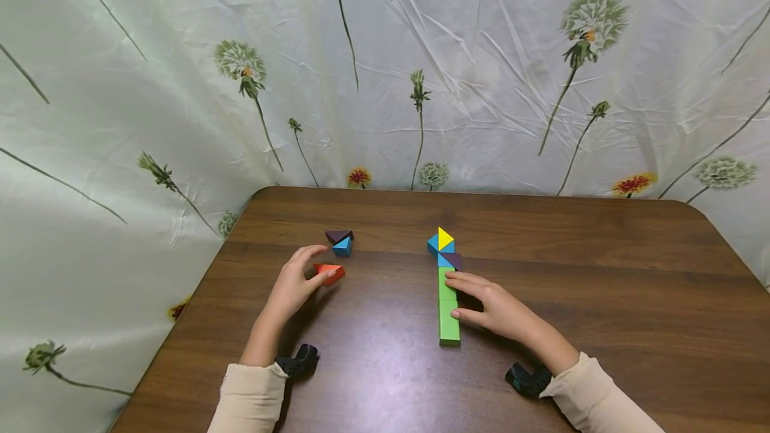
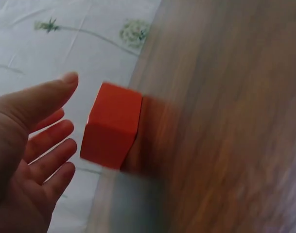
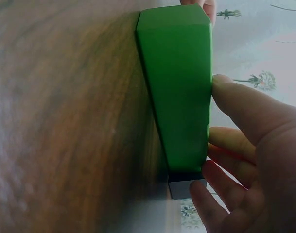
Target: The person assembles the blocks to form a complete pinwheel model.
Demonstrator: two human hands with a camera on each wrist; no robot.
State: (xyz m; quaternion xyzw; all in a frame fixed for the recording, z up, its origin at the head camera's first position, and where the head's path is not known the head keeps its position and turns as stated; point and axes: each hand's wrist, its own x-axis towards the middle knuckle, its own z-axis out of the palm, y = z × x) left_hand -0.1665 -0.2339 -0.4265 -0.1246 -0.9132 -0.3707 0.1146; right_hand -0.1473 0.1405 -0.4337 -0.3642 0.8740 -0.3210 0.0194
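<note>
My left hand (image 1: 291, 288) is beside a red-orange triangular block (image 1: 334, 274) on the table's left. In the left wrist view its thumb and fingers are spread, with a gap to the red block (image 2: 111, 126). Fingertips of my right hand (image 1: 499, 311) touch the right side of two green blocks, a far one (image 1: 446, 289) and a near one (image 1: 448, 327), laid end to end. Beyond them are a small blue triangle (image 1: 444, 260) and a purple triangle (image 1: 455, 260). At the far end a yellow triangle (image 1: 444, 240) lies against blue pieces (image 1: 432, 246).
Behind the red block lie a blue triangular block (image 1: 342, 247) and a dark purple one (image 1: 338, 236). The brown wooden table (image 1: 601, 266) ends at a floral-print curtain (image 1: 385, 132) at the back and left. Each wrist wears a black camera band.
</note>
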